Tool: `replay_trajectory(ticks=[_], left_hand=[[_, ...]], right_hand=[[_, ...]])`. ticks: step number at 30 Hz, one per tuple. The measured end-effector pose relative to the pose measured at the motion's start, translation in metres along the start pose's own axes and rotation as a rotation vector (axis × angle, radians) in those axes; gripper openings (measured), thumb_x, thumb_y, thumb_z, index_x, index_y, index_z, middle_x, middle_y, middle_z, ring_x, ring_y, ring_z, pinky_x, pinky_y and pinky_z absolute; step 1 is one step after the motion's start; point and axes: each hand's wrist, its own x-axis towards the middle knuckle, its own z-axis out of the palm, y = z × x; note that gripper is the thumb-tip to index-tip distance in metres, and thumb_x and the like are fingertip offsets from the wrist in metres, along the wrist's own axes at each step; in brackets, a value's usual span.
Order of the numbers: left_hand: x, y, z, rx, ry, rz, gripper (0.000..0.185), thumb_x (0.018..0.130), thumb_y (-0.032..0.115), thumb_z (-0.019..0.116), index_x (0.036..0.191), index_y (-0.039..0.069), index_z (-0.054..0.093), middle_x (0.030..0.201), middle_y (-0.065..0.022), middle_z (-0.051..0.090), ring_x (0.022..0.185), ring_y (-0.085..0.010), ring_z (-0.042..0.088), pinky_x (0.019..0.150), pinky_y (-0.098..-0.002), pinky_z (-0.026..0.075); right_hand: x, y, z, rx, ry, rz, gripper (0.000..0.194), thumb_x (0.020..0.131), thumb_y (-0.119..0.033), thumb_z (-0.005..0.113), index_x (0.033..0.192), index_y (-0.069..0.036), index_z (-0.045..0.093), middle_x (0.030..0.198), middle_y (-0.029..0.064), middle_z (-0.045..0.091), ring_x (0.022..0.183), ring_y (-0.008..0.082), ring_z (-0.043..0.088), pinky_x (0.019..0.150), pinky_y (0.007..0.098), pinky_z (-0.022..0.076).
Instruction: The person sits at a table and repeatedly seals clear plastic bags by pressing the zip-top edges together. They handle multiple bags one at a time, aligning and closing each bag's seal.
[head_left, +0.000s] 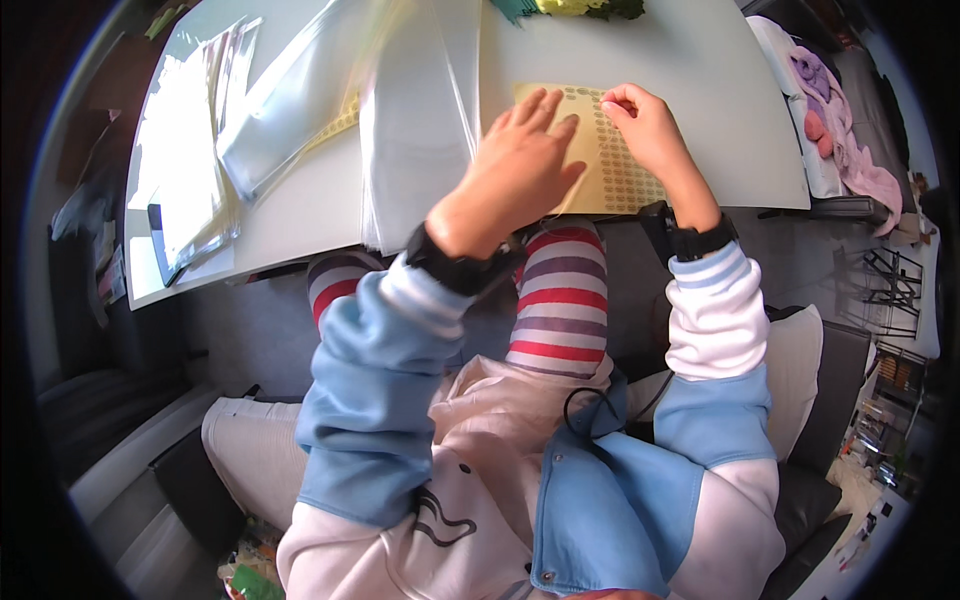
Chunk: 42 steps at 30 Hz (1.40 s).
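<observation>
A yellow sheet of small oval stickers (626, 176) lies at the table's front edge; its rows of printed ovals show on the right, while its left part looks bare. Over that left part is my left hand (521, 154), palm down with the fingers spread, holding nothing. My right hand (649, 124) is at the sheet's upper right, thumb and forefinger pinched together; whether a sticker is between them is too small to tell. Left of my left hand lie clear plastic sleeves (416, 135), several of them overlapping, with part of another yellow sticker sheet (337, 124) visible beneath.
The pale table (735, 127) has a curved front edge close to my knees. A glare-lit stack of plastic-wrapped sheets (191, 165) occupies its left side. Green and yellow items (570, 6) sit at the far edge. A pink cloth (847, 127) lies on a seat to the right.
</observation>
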Motion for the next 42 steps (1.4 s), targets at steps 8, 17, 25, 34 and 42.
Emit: replay_trajectory(ticks=[8, 17, 25, 34, 42], left_hand=[[-0.108, -0.067, -0.096, -0.022, 0.053, -0.111, 0.029, 0.092, 0.003, 0.059, 0.119, 0.005, 0.069, 0.132, -0.0099, 0.064, 0.132, -0.0327, 0.051, 0.106, -0.0420, 0.044], [-0.153, -0.079, -0.093, -0.162, -0.049, -0.065, 0.050, 0.089, 0.014, 0.065, 0.138, 0.008, 0.058, 0.150, -0.0049, 0.049, 0.146, -0.0333, 0.033, 0.120, -0.0505, 0.022], [-0.153, -0.076, -0.092, -0.119, -0.011, -0.059, 0.055, 0.081, 0.027, 0.075, 0.128, 0.003, 0.063, 0.146, -0.0058, 0.053, 0.145, -0.0304, 0.035, 0.120, -0.0514, 0.024], [-0.155, -0.073, -0.088, -0.072, 0.016, -0.064, 0.057, 0.080, 0.029, 0.077, 0.130, 0.005, 0.062, 0.146, -0.0039, 0.053, 0.144, -0.0300, 0.036, 0.119, -0.0505, 0.027], [-0.154, -0.071, -0.087, -0.044, 0.042, -0.053, 0.056, 0.081, 0.028, 0.076, 0.129, 0.005, 0.063, 0.144, -0.0045, 0.056, 0.142, -0.0304, 0.040, 0.115, -0.0475, 0.032]], right_hand=[[-0.103, -0.084, 0.061, 0.065, 0.057, -0.401, 0.011, 0.097, -0.005, 0.057, 0.104, 0.002, 0.056, 0.100, 0.0145, 0.072, 0.102, 0.0338, 0.068, 0.086, 0.0394, 0.0527], [-0.126, -0.102, 0.131, -0.223, 0.137, -0.539, 0.003, 0.095, -0.003, 0.057, 0.098, -0.002, 0.056, 0.107, 0.0121, 0.072, 0.122, 0.0349, 0.059, 0.106, 0.0482, 0.0438], [-0.120, -0.112, 0.146, -0.127, 0.061, -0.453, 0.008, 0.095, -0.004, 0.056, 0.103, -0.002, 0.054, 0.109, 0.0132, 0.072, 0.115, 0.0350, 0.062, 0.107, 0.0483, 0.0411], [-0.141, -0.097, 0.123, -0.314, 0.185, -0.545, 0.005, 0.095, -0.002, 0.055, 0.100, -0.003, 0.054, 0.112, 0.0136, 0.072, 0.117, 0.0320, 0.063, 0.107, 0.0484, 0.0417], [-0.129, -0.098, 0.142, -0.182, 0.115, -0.482, 0.002, 0.097, -0.003, 0.053, 0.099, -0.004, 0.052, 0.108, 0.0142, 0.073, 0.118, 0.0332, 0.063, 0.109, 0.0485, 0.0389]])
